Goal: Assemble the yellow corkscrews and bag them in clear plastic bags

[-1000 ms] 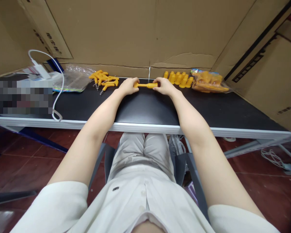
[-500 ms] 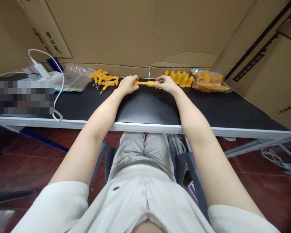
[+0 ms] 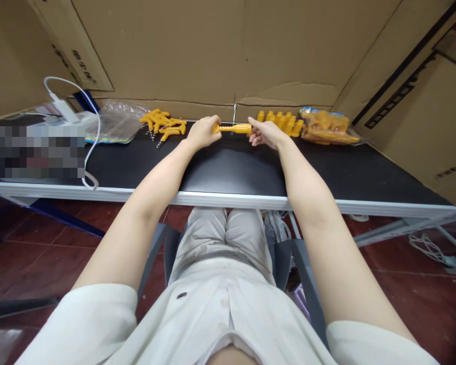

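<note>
Several yellow T-shaped handles with metal spirals (image 3: 163, 125) lie left of the left hand (image 3: 204, 132), which grips one end of a ribbed yellow rod (image 3: 226, 129). At the rod's right end sits a smooth yellow plastic-looking sleeve (image 3: 242, 129), just left of the loosely opened right hand (image 3: 264, 134), contact unclear; fitting these together seems underway, calling next for a steady right-hand grip.

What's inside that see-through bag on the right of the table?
Inside the see-through bag are yellow plastic pieces. The ones in front hide whatever lies behind or underneath.
</note>
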The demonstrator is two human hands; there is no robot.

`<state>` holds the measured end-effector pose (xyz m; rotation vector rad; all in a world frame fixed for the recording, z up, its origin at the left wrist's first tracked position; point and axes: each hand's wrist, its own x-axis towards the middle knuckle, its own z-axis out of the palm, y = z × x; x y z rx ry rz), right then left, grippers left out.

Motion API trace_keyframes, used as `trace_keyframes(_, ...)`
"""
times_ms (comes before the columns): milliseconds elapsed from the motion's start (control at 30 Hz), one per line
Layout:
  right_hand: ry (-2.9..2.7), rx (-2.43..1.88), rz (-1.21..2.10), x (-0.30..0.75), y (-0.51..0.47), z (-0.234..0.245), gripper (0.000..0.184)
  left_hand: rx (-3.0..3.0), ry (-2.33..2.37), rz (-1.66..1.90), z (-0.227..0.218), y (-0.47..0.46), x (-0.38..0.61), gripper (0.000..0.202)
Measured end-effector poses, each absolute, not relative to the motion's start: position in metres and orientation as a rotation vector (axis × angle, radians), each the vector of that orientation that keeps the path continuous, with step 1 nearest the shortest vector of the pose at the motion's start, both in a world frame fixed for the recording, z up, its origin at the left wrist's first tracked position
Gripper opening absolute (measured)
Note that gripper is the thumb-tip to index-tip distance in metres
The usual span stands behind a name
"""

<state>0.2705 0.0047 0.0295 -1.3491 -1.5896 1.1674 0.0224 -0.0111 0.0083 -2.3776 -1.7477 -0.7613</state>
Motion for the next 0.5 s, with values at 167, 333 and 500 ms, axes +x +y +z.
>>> trace_keyframes(167, -1.604, -1.430, 1.133, 0.266, 0.008, 0.028, 0.076, -2.370, -1.789, -0.779, 0.012, -0.015, 0.025, 0.046)
trace_keyframes(333, -1.614, -1.396, 1.298, 0.267, 0.002, 0.032, 0.068, -2.355, -1.814, -0.819, 0.012, -0.015, 0.023, 0.045)
trace_keyframes(500, -1.543, -1.192, 1.372, 0.272, -0.003, 0.033, 0.027, -2.361, -1.825, -0.829, 0.011, -0.012, 0.019, 0.046)
